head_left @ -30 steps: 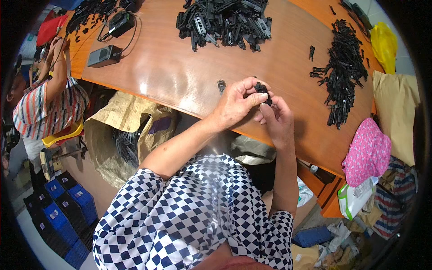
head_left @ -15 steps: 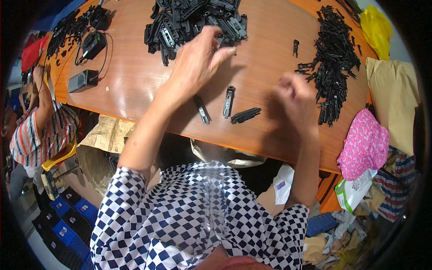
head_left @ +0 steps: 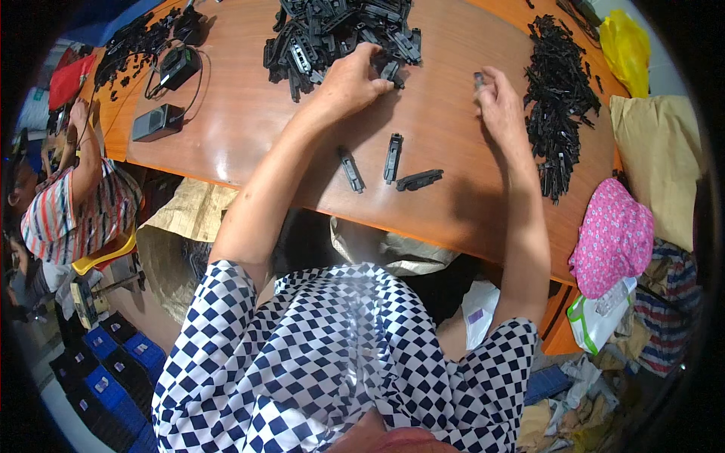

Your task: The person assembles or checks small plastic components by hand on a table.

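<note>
My left hand [head_left: 352, 84] reaches to the near edge of a heap of long black plastic parts [head_left: 332, 38], its thumb and fingers closed around one black plastic part [head_left: 390, 72]. Further right, my right hand [head_left: 501, 109] is raised over the table, with a small dark piece [head_left: 478, 80] at its fingertips. Three long narrow black parts lie apart between my forearms: a left one [head_left: 350, 170], a middle one [head_left: 393, 158] and a right one [head_left: 420, 180]. A second heap, of smaller black pieces [head_left: 557, 106], spreads along the right side.
Two black box-shaped devices with cords, one farther [head_left: 180, 66] and one nearer [head_left: 158, 123], stand on the left of the brown table [head_left: 249, 143]. A person in a striped shirt [head_left: 83, 208] sits beyond. A pink flowered cloth item [head_left: 613, 238] hangs at the right corner.
My left hand has closed on a part at the heap's edge. My right hand has moved up and away from me to where a small piece lay, which now shows at its fingertips.
</note>
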Available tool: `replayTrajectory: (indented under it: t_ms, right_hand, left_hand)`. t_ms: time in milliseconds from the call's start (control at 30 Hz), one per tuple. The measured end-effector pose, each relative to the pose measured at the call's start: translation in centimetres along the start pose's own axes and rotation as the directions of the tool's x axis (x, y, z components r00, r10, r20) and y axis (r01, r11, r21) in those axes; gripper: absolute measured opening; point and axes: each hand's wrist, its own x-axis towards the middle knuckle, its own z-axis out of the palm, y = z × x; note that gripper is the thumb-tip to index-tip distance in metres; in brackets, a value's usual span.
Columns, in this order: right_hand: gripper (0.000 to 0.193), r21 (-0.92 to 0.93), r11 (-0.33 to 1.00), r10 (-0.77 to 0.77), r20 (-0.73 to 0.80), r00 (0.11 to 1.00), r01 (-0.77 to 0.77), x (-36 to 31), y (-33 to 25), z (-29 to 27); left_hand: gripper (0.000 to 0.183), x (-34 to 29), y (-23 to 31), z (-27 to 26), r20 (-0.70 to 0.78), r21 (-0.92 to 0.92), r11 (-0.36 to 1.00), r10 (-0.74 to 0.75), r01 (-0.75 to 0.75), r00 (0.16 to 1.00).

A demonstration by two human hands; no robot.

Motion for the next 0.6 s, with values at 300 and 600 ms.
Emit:
replayTrajectory:
  t_ms: [300,600]
  right_hand:
    - [0.027,0.823,0.521,0.163,0.165,0.973,-0.227,-9.6,-8.8,4.0]
    - [0.024,0.816,0.556,0.201,0.05,0.978,-0.156,-12.9,-11.3,4.6]
  left_hand:
    - [0.07,-5.9,3.1,1.9,0.114,-0.778,0.616,-0.057,0.124,0.992]
    - [0.053,-9.7,5.9,3.1,-0.063,-0.699,0.712,0.031,-0.066,0.998]
